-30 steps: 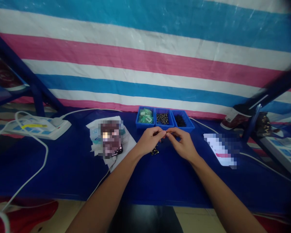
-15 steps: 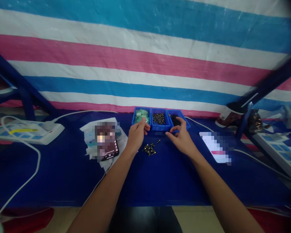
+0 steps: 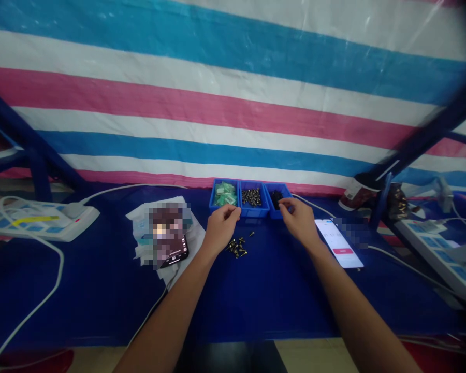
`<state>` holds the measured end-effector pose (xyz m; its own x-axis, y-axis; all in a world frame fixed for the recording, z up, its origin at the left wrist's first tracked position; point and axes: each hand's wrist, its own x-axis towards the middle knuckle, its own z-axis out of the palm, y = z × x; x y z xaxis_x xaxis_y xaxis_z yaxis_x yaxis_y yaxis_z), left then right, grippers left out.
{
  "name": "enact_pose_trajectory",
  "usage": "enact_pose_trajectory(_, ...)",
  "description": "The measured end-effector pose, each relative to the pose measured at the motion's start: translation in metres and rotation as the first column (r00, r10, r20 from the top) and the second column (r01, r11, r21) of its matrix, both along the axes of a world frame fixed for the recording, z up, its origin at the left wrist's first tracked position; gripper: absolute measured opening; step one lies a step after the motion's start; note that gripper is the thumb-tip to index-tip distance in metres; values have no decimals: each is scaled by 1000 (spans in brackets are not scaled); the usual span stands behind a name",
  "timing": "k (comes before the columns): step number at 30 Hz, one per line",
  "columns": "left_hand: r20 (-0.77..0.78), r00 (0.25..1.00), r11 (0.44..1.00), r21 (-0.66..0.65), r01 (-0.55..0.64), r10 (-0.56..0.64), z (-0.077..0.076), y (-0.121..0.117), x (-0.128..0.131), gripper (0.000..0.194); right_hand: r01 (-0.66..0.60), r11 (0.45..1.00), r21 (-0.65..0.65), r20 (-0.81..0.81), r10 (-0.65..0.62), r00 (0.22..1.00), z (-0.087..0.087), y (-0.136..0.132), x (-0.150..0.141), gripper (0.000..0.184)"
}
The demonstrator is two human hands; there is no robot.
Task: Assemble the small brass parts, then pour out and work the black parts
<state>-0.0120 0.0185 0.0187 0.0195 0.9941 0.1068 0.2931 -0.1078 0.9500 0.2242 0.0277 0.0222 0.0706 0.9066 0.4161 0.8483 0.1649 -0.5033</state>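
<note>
My left hand (image 3: pixel 222 228) is closed in a pinch just in front of the left blue bin (image 3: pixel 213 206), which holds small green bags (image 3: pixel 226 194). What its fingertips grip, if anything, I cannot make out. At the front right of the right blue bin (image 3: pixel 275 214), my right hand (image 3: pixel 300 220) has thumb and finger pressed together, and any small thing between them is hidden. Black parts (image 3: pixel 276 197) lie in that bin. The middle blue bin (image 3: pixel 254 212) is full of small metal screws (image 3: pixel 251 196). On the table between my wrists lies a loose pile of screws (image 3: pixel 237 247).
A phone (image 3: pixel 174 254) lies on white plastic wrapping (image 3: pixel 196 233) at left, a second phone (image 3: pixel 342 251) at right. Power strips (image 3: pixel 77 223) with white cables stand at both sides. A cup (image 3: pixel 355 194) stands by the right frame post. Striped sheeting (image 3: pixel 217 103) hangs behind.
My right hand has moved a little to the right, away from over the right bin, and its fingers have come together. My left fingers have closed into a pinch. The view has shifted slightly.
</note>
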Motion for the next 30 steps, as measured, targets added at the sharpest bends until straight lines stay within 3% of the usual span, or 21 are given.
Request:
enact_pose_trajectory(2, -13, 1000, 1000, 18, -1, 1, 0, -1, 0, 30, 48, 994, -99, 206, -27, 978, 11, 25, 10, 30)
enact_pose_trajectory(4, -21, 1000, 999, 31, 12, -11, 0, -2, 1, 29, 118, 956, -270, 460, 20, 888, 20, 53, 15, 35)
enact_pose_trajectory(10, -55, 997, 998, 34, 53, -51, 4, -7, 6, 27, 126, 924, -361, 614, 134, 778, 20, 108, 6, 27)
enact_pose_trajectory(19, -50, 992, 993, 19, 117, -116, 14, -15, 11, 24, 77, 917, -391, 724, 255, 641, 11, 117, -1, 27)
enact_pose_trajectory(30, -24, 996, 995, -42, 87, -88, 11, -10, 6, 25, 71, 913, -403, 738, 278, 615, 11, 118, -2, 29)
